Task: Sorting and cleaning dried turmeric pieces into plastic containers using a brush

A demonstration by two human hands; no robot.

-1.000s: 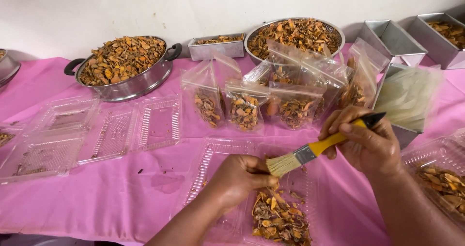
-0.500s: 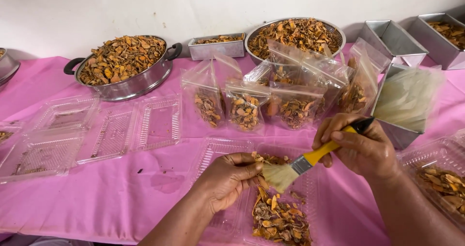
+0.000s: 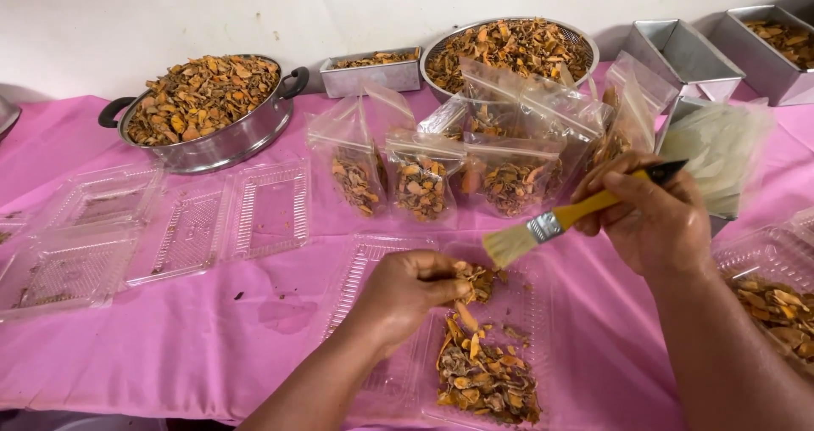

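While the left hand (image 3: 411, 288) curls over the top edge of an open clear plastic tray (image 3: 509, 312), its fingers are pinched shut on a few orange-brown dried slices (image 3: 468, 278), with one slice hanging just below the fingertips. The tray lies on the pink surface (image 3: 212, 338) right in front of the person, and a heap of the same dried slices (image 3: 485, 372) fills its near end. The right hand (image 3: 653, 219) is closed around the yellow handle of a flat paintbrush (image 3: 551, 225); the brush points left, its pale bristles held in the air just above the far edge of the tray, close to the left hand but not touching it.

Beyond the tray, several clear bags (image 3: 420, 185) partly filled with slices stand together. Behind them sits a round metal strainer (image 3: 585, 58) heaped with slices, and to the left a steel pot (image 3: 220, 142) with black handles, also full. A small rectangular metal tin (image 3: 369, 79) stands between the two. Empty clear trays (image 3: 182, 232) lie open on the left, more metal tins (image 3: 678, 53) line the right, and another tray with slices (image 3: 776, 299) rests at the right edge.
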